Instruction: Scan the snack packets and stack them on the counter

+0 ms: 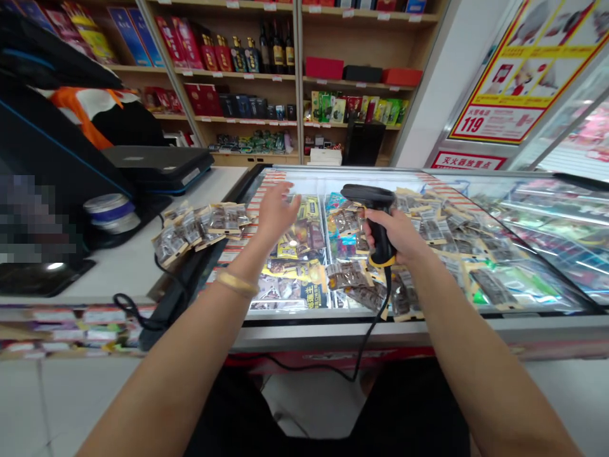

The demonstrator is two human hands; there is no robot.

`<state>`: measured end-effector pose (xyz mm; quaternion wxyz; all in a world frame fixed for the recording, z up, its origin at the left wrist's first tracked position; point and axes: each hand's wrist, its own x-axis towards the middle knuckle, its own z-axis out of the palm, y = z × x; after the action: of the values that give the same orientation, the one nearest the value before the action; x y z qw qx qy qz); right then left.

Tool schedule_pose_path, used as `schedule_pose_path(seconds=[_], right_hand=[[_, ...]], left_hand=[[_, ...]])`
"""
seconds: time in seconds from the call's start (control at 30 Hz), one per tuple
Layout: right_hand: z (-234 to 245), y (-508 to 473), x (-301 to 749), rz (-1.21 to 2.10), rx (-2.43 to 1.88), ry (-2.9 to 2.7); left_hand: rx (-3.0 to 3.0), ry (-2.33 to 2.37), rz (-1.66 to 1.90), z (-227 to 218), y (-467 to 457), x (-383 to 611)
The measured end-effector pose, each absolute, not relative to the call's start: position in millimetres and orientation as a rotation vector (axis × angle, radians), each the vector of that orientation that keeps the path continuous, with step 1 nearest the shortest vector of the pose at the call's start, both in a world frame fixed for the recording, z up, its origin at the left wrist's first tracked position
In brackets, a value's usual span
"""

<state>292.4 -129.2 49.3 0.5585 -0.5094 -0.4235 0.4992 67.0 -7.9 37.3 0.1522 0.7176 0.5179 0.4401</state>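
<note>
My right hand (397,235) is wrapped round the grip of a black barcode scanner (380,238) with yellow trim, held above the glass lid of a chest freezer (304,320). Its black cable hangs down over the freezer's front edge. My left hand (277,208) is raised over the left part of the glass, fingers apart, with nothing in it. Small clear packets with dark contents (356,285) lie below the scanner, and a larger spread of the same packets (447,222) covers the glass to the right. Another overlapping row of packets (204,225) lies left of my left hand.
A white counter (114,266) on the left holds a dark checkout terminal (52,139), a flat black scale-like device (157,165) and a round tin (111,214). Loose cable (137,311) hangs at the counter's edge. Stocked wooden shelves (238,73) stand behind the freezer.
</note>
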Motion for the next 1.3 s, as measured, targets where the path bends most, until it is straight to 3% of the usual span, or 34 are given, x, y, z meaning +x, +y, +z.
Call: schedule_pose_path(seconds=[0.2,0.57,0.97,1.3], right_hand=[[48.9,-147.1,337.5,1.063,-1.235,-0.864],[33.8,-151.4,360.2,1.057,-1.224,-0.749],[32.3,-147.4,358.8,1.037,-1.248,-0.764],[21.1,-139.1,370.5,1.100,-1.213,-0.832]], left_hand=[[2.150,1.143,0.885,22.2,-36.1,144.2],[2.189,1.340,0.558,5.3,-50.3,208.3],[2.046,1.355,0.568,-2.2,-41.4,210.6],[1.298,1.123,0.580,26.9,-46.6,164.3]])
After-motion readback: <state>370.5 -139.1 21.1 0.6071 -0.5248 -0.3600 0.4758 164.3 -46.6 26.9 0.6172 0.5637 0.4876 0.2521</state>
